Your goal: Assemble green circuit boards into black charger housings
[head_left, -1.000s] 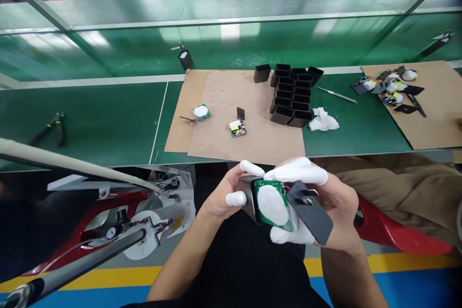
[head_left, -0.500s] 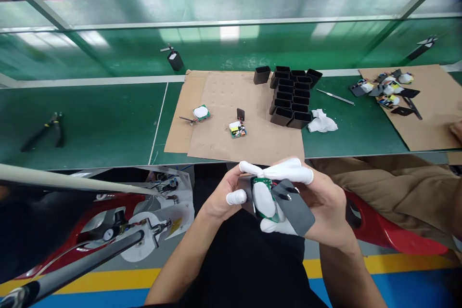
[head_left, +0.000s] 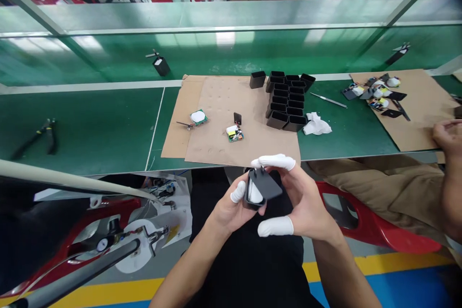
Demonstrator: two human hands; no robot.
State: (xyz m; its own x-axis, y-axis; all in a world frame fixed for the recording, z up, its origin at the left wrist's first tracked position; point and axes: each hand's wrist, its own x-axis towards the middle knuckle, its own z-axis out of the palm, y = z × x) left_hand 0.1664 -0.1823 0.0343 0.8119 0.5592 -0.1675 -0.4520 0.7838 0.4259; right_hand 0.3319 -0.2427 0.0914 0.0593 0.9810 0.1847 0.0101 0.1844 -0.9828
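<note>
Over my lap, below the bench edge, both hands hold one small black charger housing (head_left: 249,202). My left hand (head_left: 231,207), with white finger cots, cups the housing from the left and below. My right hand (head_left: 299,197) presses a black plug cover (head_left: 265,185) with metal prongs onto the housing's open end. A sliver of white padding shows under the cover; the green circuit board is hidden inside.
On the cardboard sheet (head_left: 216,144) lie two loose circuit boards (head_left: 198,116) (head_left: 234,133). A cluster of empty black housings (head_left: 287,103) and a white cloth (head_left: 315,125) sit right of it. Pliers (head_left: 36,137) lie far left. Another person's hand (head_left: 447,137) rests at the right.
The green board with its white pad has gone into the housing, and my right hand has swung the plug cover over the opening. The other person's hand has come into view at the right.
</note>
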